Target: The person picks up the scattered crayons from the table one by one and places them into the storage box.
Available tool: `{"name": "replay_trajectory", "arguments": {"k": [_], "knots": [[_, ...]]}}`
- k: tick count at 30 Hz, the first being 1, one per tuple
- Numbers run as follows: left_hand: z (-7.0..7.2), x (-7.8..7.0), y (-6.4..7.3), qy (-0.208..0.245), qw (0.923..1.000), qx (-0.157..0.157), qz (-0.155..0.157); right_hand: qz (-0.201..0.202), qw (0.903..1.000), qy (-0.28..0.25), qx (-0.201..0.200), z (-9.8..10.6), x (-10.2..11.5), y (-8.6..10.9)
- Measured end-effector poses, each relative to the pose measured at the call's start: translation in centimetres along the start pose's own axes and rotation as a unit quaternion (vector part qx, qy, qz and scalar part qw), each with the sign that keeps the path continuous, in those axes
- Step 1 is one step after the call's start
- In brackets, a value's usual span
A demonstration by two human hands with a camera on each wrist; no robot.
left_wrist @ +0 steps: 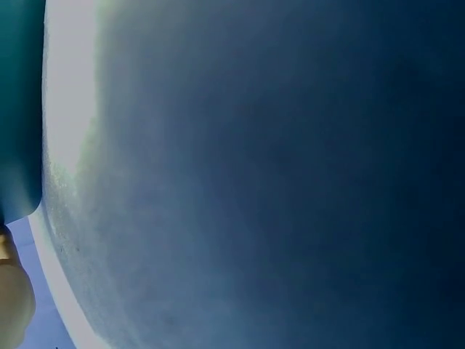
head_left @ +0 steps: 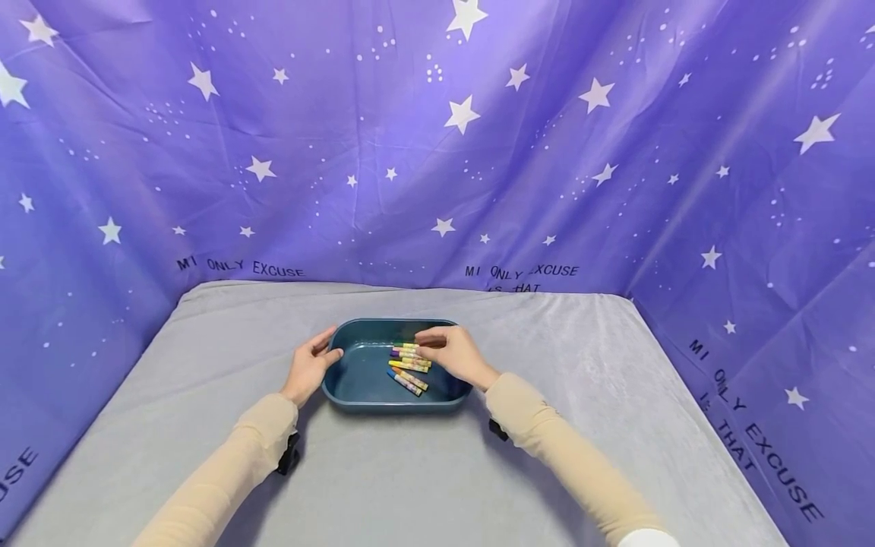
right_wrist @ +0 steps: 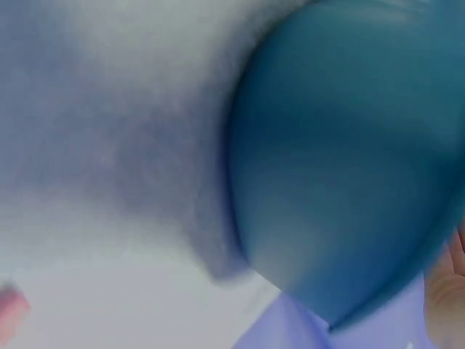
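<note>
A dark teal oval tray [head_left: 362, 384] rests on the grey cloth. Several paper-wrapped crayons [head_left: 410, 366] lie in its right half, among them a blue-tipped crayon [head_left: 405, 383] at the front. My left hand [head_left: 309, 366] grips the tray's left end, the thumb over the rim and the fingers outside. Over the right rim reaches my right hand [head_left: 459, 355], its thumb and fingertips at the rear crayons. Whether it pinches one is unclear, as the hand covers their right ends. In the right wrist view the tray wall [right_wrist: 334, 145] hides most of that hand.
A grey cloth [head_left: 410, 479] covers the table around the tray. Purple star-patterned curtains [head_left: 383, 190] enclose the back and both sides. In the right wrist view, a blurred pinkish-red thing [right_wrist: 11, 313] shows at the lower left edge.
</note>
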State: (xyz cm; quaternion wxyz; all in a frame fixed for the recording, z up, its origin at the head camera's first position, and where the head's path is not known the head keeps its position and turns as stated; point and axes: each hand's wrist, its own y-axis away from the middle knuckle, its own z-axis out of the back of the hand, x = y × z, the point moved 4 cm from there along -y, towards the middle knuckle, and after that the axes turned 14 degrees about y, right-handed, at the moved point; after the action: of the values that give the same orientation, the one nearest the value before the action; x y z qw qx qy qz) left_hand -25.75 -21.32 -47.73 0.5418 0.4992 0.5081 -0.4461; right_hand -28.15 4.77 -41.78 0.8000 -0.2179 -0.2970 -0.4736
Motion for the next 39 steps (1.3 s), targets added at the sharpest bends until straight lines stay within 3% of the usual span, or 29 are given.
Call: {"name": "replay_trajectory", "arguments": {"k": [4, 10, 16, 23, 28, 39], "knots": [[0.0, -0.1, 0.0, 0.003, 1.0, -0.001, -0.003, 0.012, 0.9996, -0.025, -0.001, 1.5, 0.7, 1.5], [0.1, -0.4, -0.2, 0.001, 0.9999, 0.0, -0.011, -0.007, 0.9984, -0.054, -0.016, 4.6, 1.5, 4.1], [0.2, -0.5, -0.1, -0.004, 0.9999, 0.002, -0.013, 0.002, 0.9971, -0.057, -0.05, 6.5, -2.0, 5.4], [-0.1, -0.4, -0.2, -0.004, 0.9999, 0.004, -0.011, -0.02, 0.9965, -0.065, -0.048, 8.3, -5.5, 7.6], [-0.1, -0.3, -0.1, -0.003, 1.0, 0.002, -0.009, -0.044, 0.9952, -0.08, -0.033, 8.4, -7.8, 9.0], [-0.1, -0.1, 0.0, 0.0, 1.0, 0.0, -0.004, -0.052, 0.9954, -0.07, -0.039, 7.7, -11.9, 10.5]]}}
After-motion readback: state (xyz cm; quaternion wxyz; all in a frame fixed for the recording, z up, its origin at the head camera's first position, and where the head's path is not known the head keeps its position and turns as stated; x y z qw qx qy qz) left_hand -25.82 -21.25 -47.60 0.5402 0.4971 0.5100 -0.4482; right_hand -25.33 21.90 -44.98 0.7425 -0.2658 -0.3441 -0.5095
